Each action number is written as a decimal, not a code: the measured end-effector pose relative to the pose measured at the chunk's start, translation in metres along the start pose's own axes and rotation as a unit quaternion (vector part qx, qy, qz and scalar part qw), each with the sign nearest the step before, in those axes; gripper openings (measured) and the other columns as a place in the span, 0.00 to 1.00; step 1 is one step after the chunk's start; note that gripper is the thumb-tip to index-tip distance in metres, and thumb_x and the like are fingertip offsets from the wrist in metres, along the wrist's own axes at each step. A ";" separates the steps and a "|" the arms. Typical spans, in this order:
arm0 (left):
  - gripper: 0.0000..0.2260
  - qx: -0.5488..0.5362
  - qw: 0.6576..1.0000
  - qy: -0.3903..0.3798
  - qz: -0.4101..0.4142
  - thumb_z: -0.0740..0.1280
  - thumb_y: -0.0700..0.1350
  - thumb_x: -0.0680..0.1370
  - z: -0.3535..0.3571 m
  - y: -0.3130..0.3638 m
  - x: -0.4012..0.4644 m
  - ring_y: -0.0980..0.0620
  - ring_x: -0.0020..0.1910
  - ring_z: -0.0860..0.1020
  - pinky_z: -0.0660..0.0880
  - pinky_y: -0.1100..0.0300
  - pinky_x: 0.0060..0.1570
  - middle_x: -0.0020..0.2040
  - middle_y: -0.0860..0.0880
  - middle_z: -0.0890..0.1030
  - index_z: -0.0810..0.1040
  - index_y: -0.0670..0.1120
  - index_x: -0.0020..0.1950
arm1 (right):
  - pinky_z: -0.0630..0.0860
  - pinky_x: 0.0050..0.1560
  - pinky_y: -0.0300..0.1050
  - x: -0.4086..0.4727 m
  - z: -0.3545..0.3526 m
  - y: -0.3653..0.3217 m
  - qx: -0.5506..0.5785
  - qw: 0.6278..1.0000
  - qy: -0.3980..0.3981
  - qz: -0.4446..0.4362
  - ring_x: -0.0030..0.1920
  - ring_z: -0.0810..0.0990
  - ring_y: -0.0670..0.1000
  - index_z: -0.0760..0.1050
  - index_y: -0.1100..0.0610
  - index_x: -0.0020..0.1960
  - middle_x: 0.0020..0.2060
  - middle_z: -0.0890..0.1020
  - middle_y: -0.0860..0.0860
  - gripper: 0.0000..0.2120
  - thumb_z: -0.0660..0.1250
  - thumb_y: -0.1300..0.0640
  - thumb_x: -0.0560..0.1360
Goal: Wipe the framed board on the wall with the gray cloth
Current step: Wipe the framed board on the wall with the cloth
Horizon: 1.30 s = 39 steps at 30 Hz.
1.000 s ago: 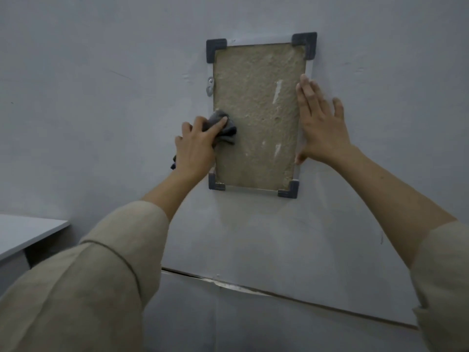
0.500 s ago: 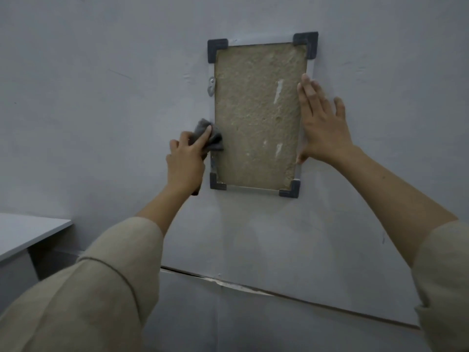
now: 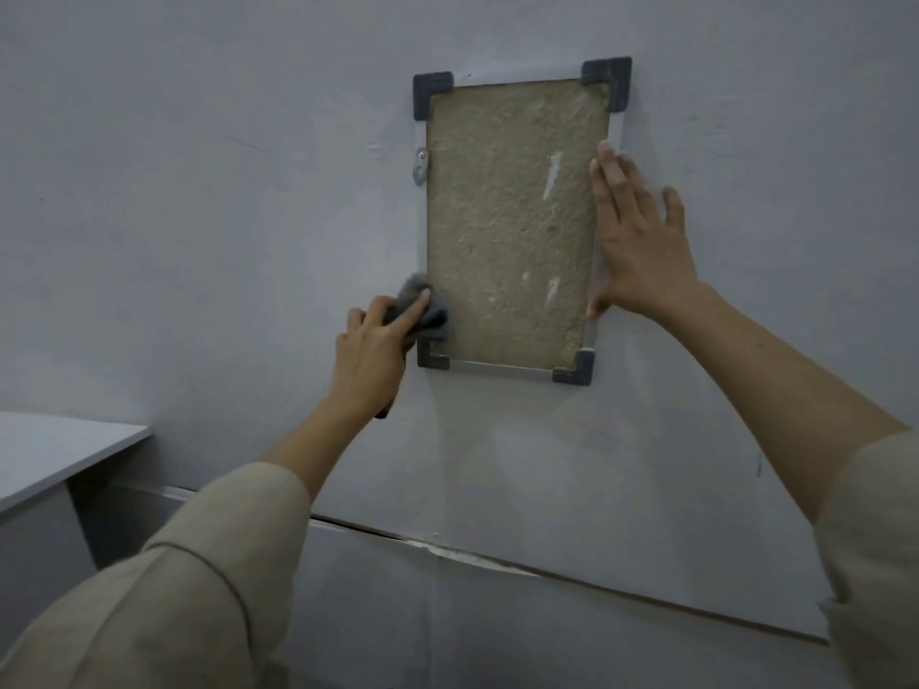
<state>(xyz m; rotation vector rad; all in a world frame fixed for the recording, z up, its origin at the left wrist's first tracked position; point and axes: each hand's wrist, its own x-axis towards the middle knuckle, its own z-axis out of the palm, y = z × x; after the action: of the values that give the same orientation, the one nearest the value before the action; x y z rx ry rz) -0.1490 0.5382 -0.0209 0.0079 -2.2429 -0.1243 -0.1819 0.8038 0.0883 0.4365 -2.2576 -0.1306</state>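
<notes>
Left hand (image 3: pixel 370 350) clutching crumpled gray cloth (image 3: pixel 422 310), pressed at 7 o'clock on rectangular tan fibrous silver-framed board (image 3: pixel 512 221); right hand (image 3: pixel 641 246) flat, fingers straight, at 3 o'clock edge.

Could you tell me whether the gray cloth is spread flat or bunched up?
Bunched up: the gray cloth sits wadded under the left hand.

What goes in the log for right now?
left hand presses gray cloth on framed board lower-left | right hand flat on right edge
</notes>
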 end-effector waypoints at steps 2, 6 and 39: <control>0.28 0.055 0.994 -0.043 0.084 0.60 0.36 0.78 0.006 0.003 -0.010 0.40 0.55 0.69 0.71 0.48 0.48 0.67 0.43 0.69 0.60 0.58 0.74 | 0.49 0.71 0.64 0.000 0.000 0.000 -0.003 1.000 -0.003 -0.001 0.75 0.39 0.52 0.35 0.61 0.75 0.76 0.37 0.52 0.71 0.82 0.47 0.52; 0.29 0.099 0.959 -0.154 0.218 0.56 0.37 0.79 0.017 0.013 -0.031 0.44 0.62 0.67 0.69 0.51 0.51 0.71 0.48 0.65 0.56 0.62 0.74 | 0.49 0.71 0.64 0.000 -0.001 0.000 -0.007 1.000 -0.004 -0.001 0.75 0.39 0.52 0.34 0.61 0.75 0.75 0.37 0.52 0.71 0.82 0.46 0.52; 0.38 -0.189 0.980 -0.016 0.061 0.65 0.58 0.75 -0.067 0.075 0.070 0.49 0.76 0.54 0.57 0.45 0.71 0.78 0.50 0.53 0.45 0.54 0.77 | 0.75 0.35 0.47 0.001 -0.019 -0.008 0.127 0.968 0.214 0.023 0.49 0.77 0.60 0.51 0.54 0.76 0.69 0.66 0.60 0.38 0.65 0.66 0.72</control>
<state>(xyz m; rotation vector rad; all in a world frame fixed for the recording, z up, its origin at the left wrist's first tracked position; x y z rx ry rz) -0.1383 0.6041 0.0823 -0.3390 -2.2110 -0.4846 -0.1663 0.7970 0.0996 0.4938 -1.8582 0.2585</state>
